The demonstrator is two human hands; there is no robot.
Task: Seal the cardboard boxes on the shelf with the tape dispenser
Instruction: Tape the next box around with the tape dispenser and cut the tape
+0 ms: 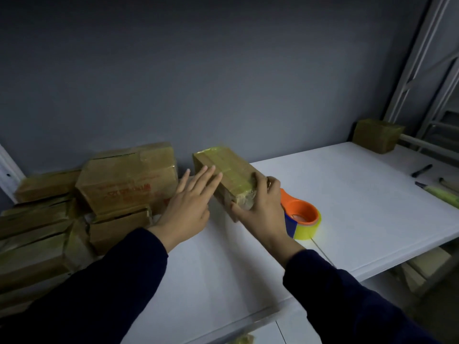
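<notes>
Sleeves [99, 289] lie nearest, and the likely slip beyond them is the box [223, 165] skidding or twisting on the shelf [347, 194], creasing its tape, since only one hand really holds it. Curled fingers [269, 183] of the right hand [260, 207] clamp its near end, while fingers [206, 177] of the left hand [185, 207] lie straight and spread against its left top edge, gripping nothing. Just behind the right hand lies the dispenser [301, 217], close enough to be knocked; other boxes [124, 175] stack at left.
</notes>
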